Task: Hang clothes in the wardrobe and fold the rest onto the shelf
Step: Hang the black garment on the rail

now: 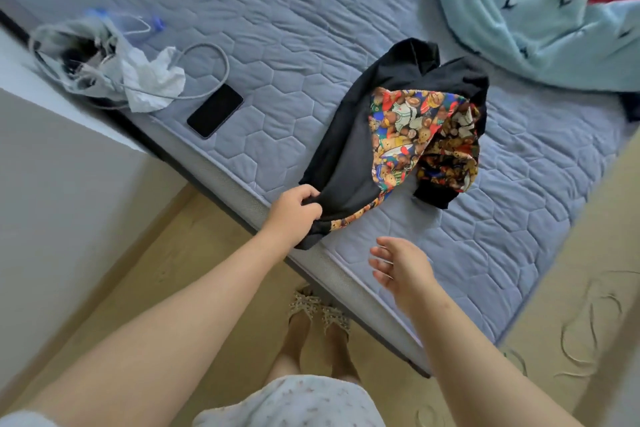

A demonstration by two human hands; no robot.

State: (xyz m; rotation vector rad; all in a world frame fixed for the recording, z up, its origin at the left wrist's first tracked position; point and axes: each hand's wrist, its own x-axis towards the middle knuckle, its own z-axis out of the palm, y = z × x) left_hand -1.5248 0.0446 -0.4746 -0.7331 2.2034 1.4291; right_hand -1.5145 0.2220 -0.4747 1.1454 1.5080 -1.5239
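A black garment with a colourful cartoon-print lining (398, 128) lies crumpled on the blue-grey quilted mattress (277, 10), reaching to its near edge. My left hand (294, 211) grips the garment's black near corner at the mattress edge, fingers curled round the cloth. My right hand (401, 267) hovers above the mattress edge to the right of it, fingers relaxed and apart, holding nothing. A pale turquoise fleece garment (530, 21) is heaped at the far right of the bed, over something red and dark.
A black phone (215, 110) lies on the mattress left of the garment, with a grey cable (207, 55), a crumpled white tissue (152, 80) and a bag of cords (79, 55) beyond. My feet in slippers (318, 312) stand on beige floor.
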